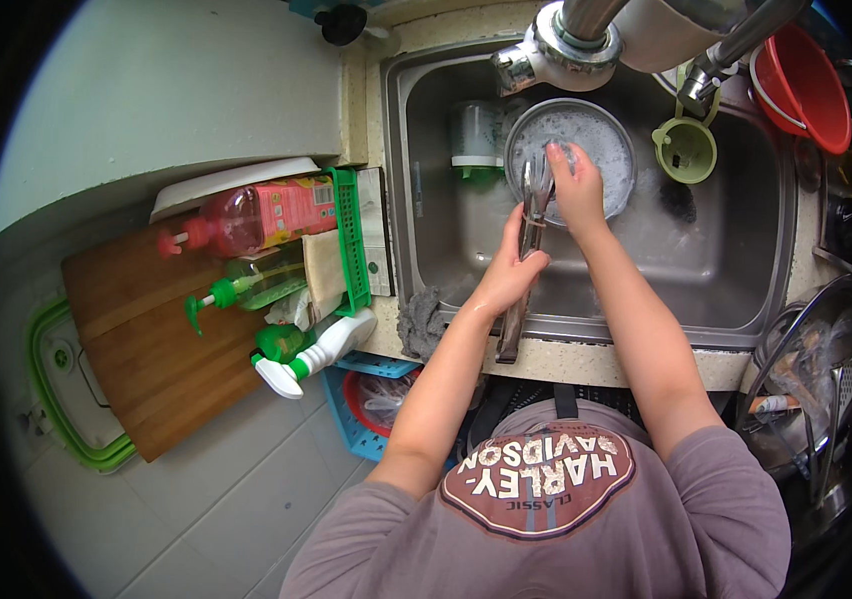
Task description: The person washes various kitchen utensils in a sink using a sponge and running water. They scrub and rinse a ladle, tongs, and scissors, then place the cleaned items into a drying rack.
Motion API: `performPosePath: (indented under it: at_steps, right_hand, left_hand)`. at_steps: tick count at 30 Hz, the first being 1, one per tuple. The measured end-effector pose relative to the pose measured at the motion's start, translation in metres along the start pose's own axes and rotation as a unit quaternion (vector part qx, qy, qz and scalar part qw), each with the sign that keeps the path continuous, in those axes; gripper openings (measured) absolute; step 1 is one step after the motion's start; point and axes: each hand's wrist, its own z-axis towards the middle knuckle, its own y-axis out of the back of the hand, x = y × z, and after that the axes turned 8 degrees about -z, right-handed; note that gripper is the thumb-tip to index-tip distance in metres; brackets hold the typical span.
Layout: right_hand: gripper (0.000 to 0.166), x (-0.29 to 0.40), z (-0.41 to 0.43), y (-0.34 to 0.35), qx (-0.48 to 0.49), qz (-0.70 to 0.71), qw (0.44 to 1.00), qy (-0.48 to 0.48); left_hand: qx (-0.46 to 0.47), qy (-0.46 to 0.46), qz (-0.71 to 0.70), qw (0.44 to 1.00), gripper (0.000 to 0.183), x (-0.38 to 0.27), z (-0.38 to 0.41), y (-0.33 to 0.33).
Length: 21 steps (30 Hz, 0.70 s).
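My left hand (512,269) grips the shaft of long metal tongs (533,217), which lean across the sink's front rim with one end over the counter edge. Their upper end reaches over a round metal basin (624,198) of foamy water. My right hand (579,187) is above the foam beside that end. Its fingertips pinch a small translucent thing, too blurred to name. The basin stands in a stainless steel sink (463,258). Left of it is a clear jar (475,135) with a white and green lid facing down. A dark scrubber-like lump (677,202) lies to the right.
A chrome faucet (576,49) overhangs the basin. A green strainer cup (684,153) and a red bucket (800,90) are at the right. Grey cloth (422,322) lies on the front-left corner. Pump bottles (276,217), a spray bottle (328,348) and a wooden board (171,329) stand left.
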Motion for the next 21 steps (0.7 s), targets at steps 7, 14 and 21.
performPosePath:
  at_steps: [7, 14, 21]
  right_hand:
    - [0.043, 0.009, 0.012, 0.014, 0.147, 0.398, 0.886, -0.188]
    - [0.026, 0.020, 0.028, 0.034, 0.277, 0.030, 0.960, -0.009]
    - [0.033, 0.001, 0.015, 0.015, 0.011, -0.096, 0.995, 0.015]
  left_hand:
    - [0.038, 0.055, -0.123, 0.990, 0.084, -0.018, -0.005, 0.002]
    - [0.012, -0.022, 0.082, 0.996, 0.083, -0.017, 0.001, 0.019]
    - [-0.006, -0.105, 0.126, 0.986, 0.085, -0.010, 0.003, 0.007]
